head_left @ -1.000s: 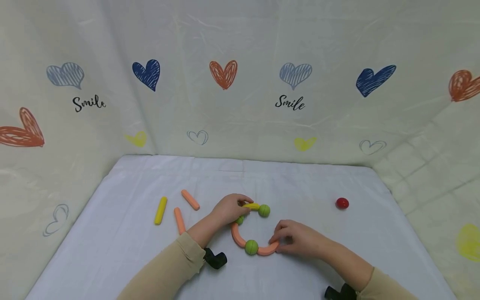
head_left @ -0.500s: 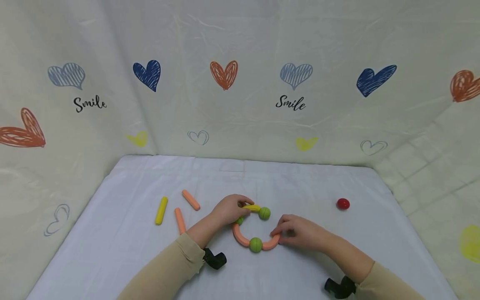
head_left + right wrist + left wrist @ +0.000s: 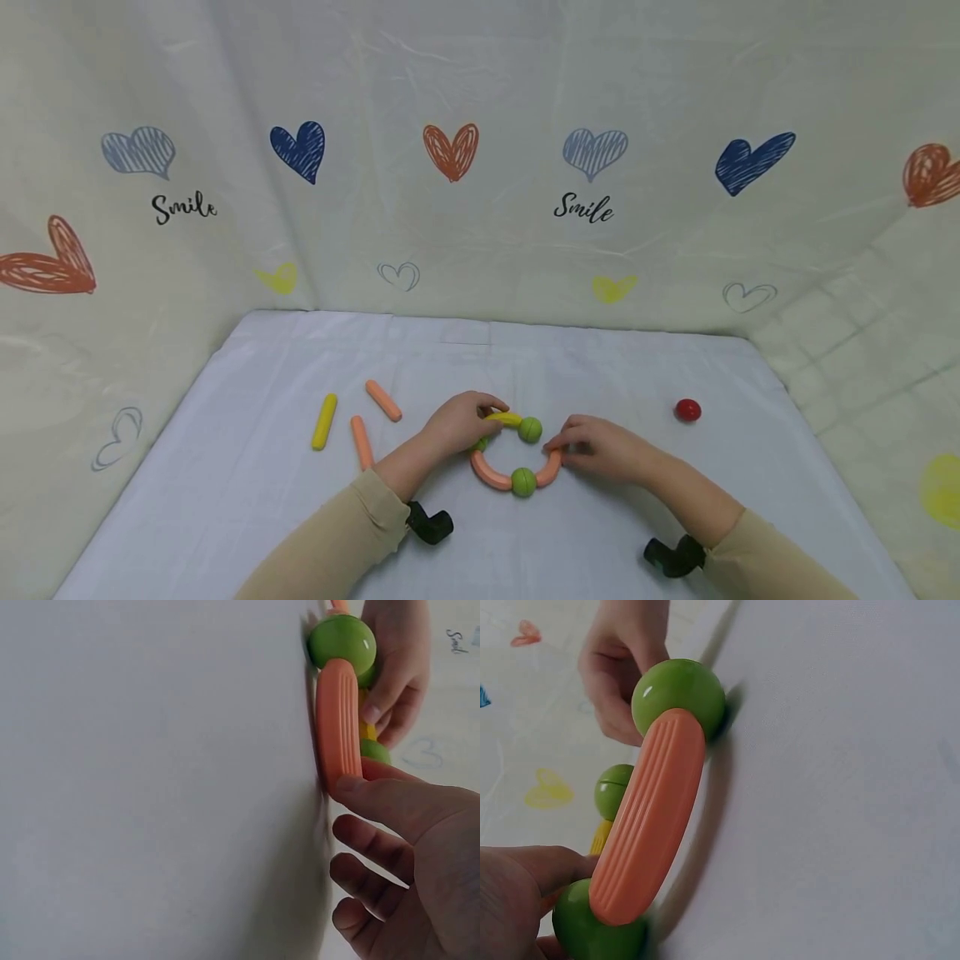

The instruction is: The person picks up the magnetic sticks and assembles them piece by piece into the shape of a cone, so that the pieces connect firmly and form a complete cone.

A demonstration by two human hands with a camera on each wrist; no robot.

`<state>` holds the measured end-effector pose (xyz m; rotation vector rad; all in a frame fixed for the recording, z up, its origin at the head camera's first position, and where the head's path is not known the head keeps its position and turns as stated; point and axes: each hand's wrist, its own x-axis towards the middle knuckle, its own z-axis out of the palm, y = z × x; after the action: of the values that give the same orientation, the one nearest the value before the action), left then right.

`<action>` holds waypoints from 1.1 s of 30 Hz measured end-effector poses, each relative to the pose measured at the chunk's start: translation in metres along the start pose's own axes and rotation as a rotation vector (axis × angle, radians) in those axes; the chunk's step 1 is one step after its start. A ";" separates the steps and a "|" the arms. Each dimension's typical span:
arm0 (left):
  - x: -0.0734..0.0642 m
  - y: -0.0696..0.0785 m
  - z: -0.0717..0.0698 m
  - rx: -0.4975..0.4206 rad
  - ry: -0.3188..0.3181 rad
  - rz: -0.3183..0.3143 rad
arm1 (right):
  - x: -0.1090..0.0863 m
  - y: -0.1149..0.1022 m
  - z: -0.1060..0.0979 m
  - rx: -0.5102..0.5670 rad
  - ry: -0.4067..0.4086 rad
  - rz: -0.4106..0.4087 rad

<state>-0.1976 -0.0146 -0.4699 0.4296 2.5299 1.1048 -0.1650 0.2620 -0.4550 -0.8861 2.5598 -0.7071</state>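
A chain of curved ribbed sticks and green balls lies in a ring with a gap at its right side. My left hand (image 3: 455, 425) pinches the yellow curved stick (image 3: 509, 419) at the far side, partly covering a green ball there. Another green ball (image 3: 530, 430) caps the yellow stick's free end. From the covered ball one orange curved stick (image 3: 489, 475) runs to the front green ball (image 3: 523, 482). Beyond it comes a second orange curved stick (image 3: 339, 724), its far end pinched between thumb and index finger of my right hand (image 3: 606, 446), the other fingers loosely curled.
On the left of the white table (image 3: 465, 558) lie a yellow stick (image 3: 324, 422) and two orange sticks, one farther back (image 3: 383, 400) and one by the left forearm (image 3: 362, 442). A red ball (image 3: 687, 410) is at the right. Heart-printed sheets wall in the back and sides.
My right hand has moved away from me, swinging the orange stick's end and the front green ball up and right, so the ring's gap is narrower. My left hand stays in place.
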 end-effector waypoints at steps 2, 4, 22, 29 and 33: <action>0.000 0.000 0.001 0.002 0.006 0.000 | 0.002 0.000 -0.002 0.011 -0.004 0.023; 0.000 0.001 0.001 0.003 0.011 0.000 | 0.003 0.000 -0.002 0.018 -0.006 0.039; 0.000 0.000 0.002 0.028 0.031 0.010 | -0.011 -0.017 0.014 0.116 0.202 0.344; 0.001 0.001 0.003 0.040 0.027 0.003 | -0.007 -0.028 0.026 0.150 0.242 0.474; 0.001 0.001 0.004 0.045 0.031 0.004 | -0.006 -0.034 0.029 0.144 0.276 0.506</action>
<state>-0.1965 -0.0107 -0.4720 0.4324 2.5868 1.0654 -0.1315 0.2327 -0.4590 -0.0809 2.7540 -0.8803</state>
